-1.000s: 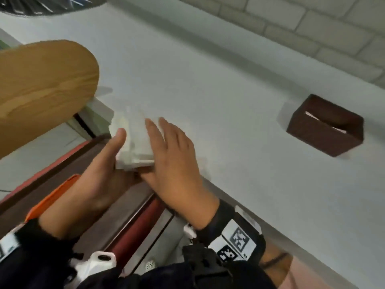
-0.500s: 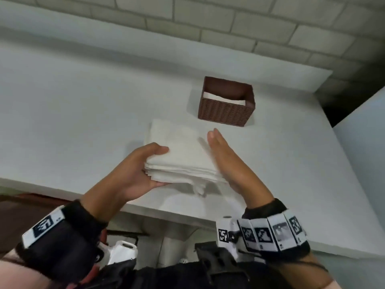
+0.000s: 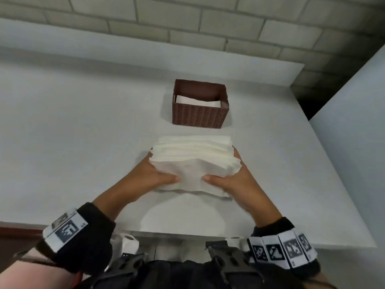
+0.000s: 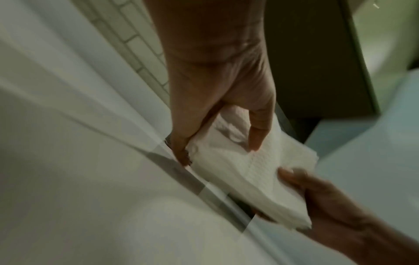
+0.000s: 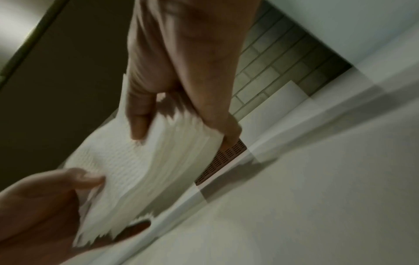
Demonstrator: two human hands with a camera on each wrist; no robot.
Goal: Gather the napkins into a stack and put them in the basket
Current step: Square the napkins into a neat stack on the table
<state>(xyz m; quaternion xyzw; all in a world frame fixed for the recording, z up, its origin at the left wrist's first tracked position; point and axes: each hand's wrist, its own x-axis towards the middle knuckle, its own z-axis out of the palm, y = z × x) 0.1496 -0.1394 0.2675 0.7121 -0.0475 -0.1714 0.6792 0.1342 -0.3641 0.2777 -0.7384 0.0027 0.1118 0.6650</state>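
Observation:
A thick stack of white napkins (image 3: 192, 161) is held just above the white table, a little in front of the brown woven basket (image 3: 200, 114). My left hand (image 3: 154, 176) grips the stack's left side, thumb on top and fingers underneath. My right hand (image 3: 227, 180) grips its right side the same way. The left wrist view shows the napkin stack (image 4: 247, 175) pinched between my left thumb and fingers. In the right wrist view the fanned napkin stack (image 5: 158, 157) hides most of the basket (image 5: 224, 159). A white napkin (image 3: 195, 101) lies inside the basket.
The white table (image 3: 73, 142) runs back to a grey brick wall (image 3: 187, 24). Its right end meets a pale panel (image 3: 352, 126) with a dark gap behind. The table's front edge is near my wrists.
My view has swung to face the basket squarely. Both hands carried the stack forward toward the basket, and my right hand went from flat against the stack's side to gripping it with the thumb on top.

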